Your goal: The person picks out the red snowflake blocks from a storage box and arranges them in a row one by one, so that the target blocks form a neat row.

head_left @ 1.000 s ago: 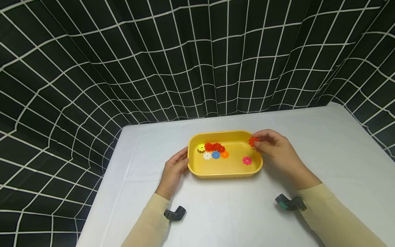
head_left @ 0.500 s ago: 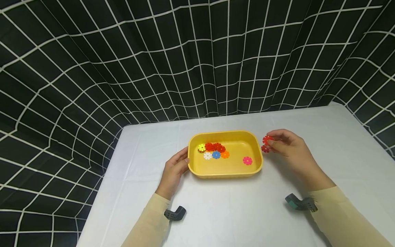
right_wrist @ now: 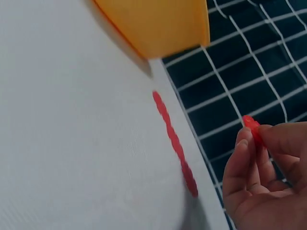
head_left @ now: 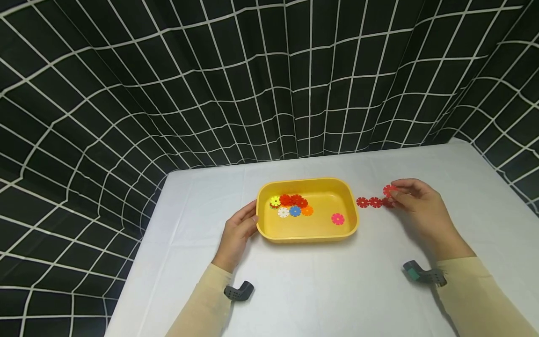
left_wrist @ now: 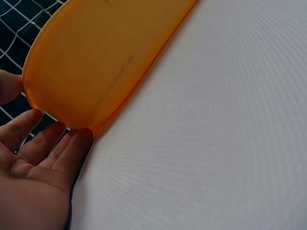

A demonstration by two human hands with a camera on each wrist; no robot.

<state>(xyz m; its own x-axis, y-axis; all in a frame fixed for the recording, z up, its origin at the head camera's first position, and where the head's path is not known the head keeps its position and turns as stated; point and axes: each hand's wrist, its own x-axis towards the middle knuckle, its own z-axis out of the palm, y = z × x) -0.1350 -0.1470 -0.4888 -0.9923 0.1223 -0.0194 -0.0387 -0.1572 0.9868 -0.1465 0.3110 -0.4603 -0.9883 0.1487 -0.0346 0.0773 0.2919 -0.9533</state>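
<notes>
In the head view, my right hand [head_left: 421, 208] pinches a red notched snowflake disc [head_left: 388, 190] between thumb and fingers, above the table. Below it, several red snowflake discs [head_left: 375, 202] lie in a row; whether they interlock I cannot tell. My fingers partly hide the row's right end. The right wrist view has the held red disc [right_wrist: 252, 125] edge-on at the fingertips. At the left end of a yellow plastic tray [head_left: 309, 238], my left hand [head_left: 237, 234] touches the outer wall. Its fairly straight fingers [left_wrist: 72, 151] rest against that wall in the left wrist view.
Inside the tray lie loose discs: a red cluster [head_left: 293, 201], a yellow one [head_left: 275, 201], a white one [head_left: 283, 212], a blue one [head_left: 295, 211], an orange one [head_left: 308, 210] and a pink one [head_left: 338, 219]. A gridded black curtain [head_left: 269, 93] stands behind the white table [head_left: 311, 290].
My right hand has moved right, from the tray's right rim to over the table, with the red disc still pinched. The red row there has come into view. My left hand has stayed put.
</notes>
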